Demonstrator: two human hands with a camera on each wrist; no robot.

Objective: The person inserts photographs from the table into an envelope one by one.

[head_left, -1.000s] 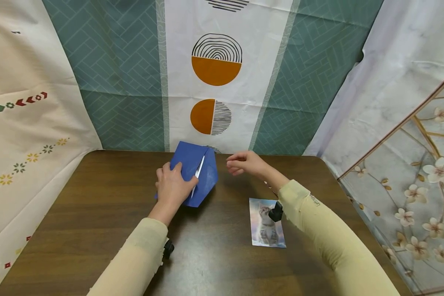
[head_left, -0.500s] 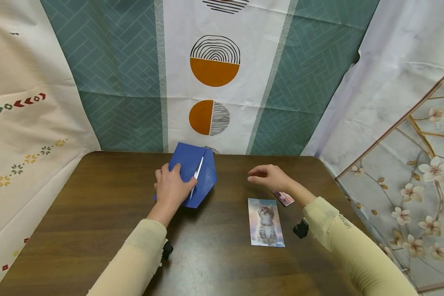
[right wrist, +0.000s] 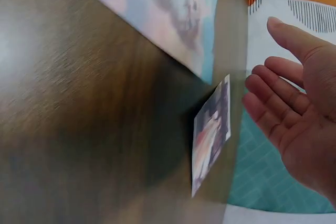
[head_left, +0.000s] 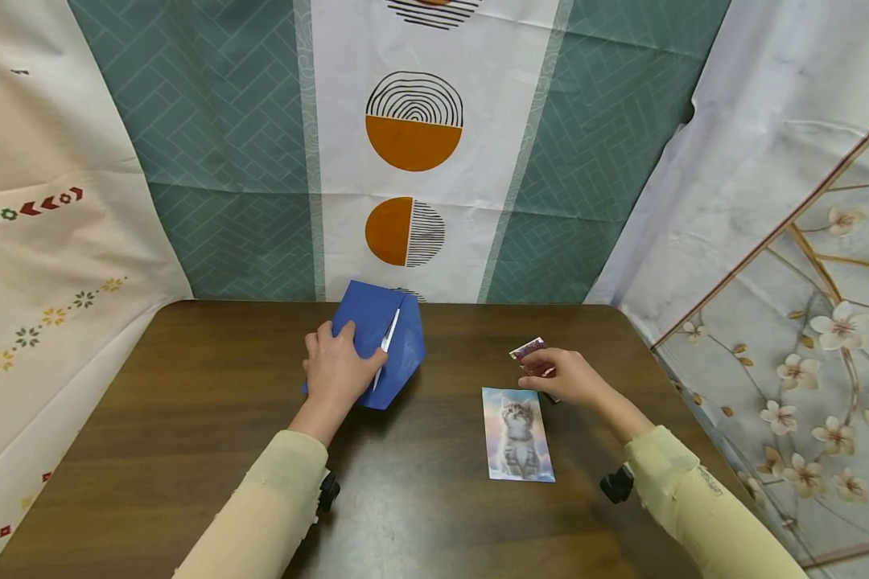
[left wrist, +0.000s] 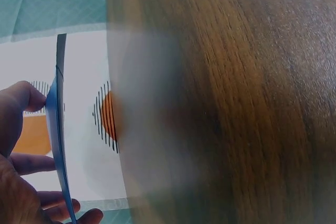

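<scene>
In the head view my left hand (head_left: pixel 336 366) grips a blue envelope (head_left: pixel 407 347) above the far middle of the table, thumb on one side and fingers on the other. A white strip (head_left: pixel 390 330) shows along the slit between its flaps. Seen edge-on in the left wrist view, the envelope (left wrist: pixel 59 129) stands between thumb and fingers. Over a small picture card (head_left: pixel 527 348) hovers my right hand (head_left: pixel 561 376), partly hiding it. The right wrist view shows that hand (right wrist: pixel 299 98) with fingers relaxed and apart from the card (right wrist: pixel 210 137), which lies on the table.
A larger kitten picture (head_left: pixel 517 438) lies face up on the brown wooden table (head_left: pixel 188 418), just nearer than the small card. Patterned cloths hang behind the table (head_left: pixel 253 241) and along both sides.
My right hand has moved away from beside the envelope, rightward and nearer, to over the small card. The left hand keeps its grip on the envelope.
</scene>
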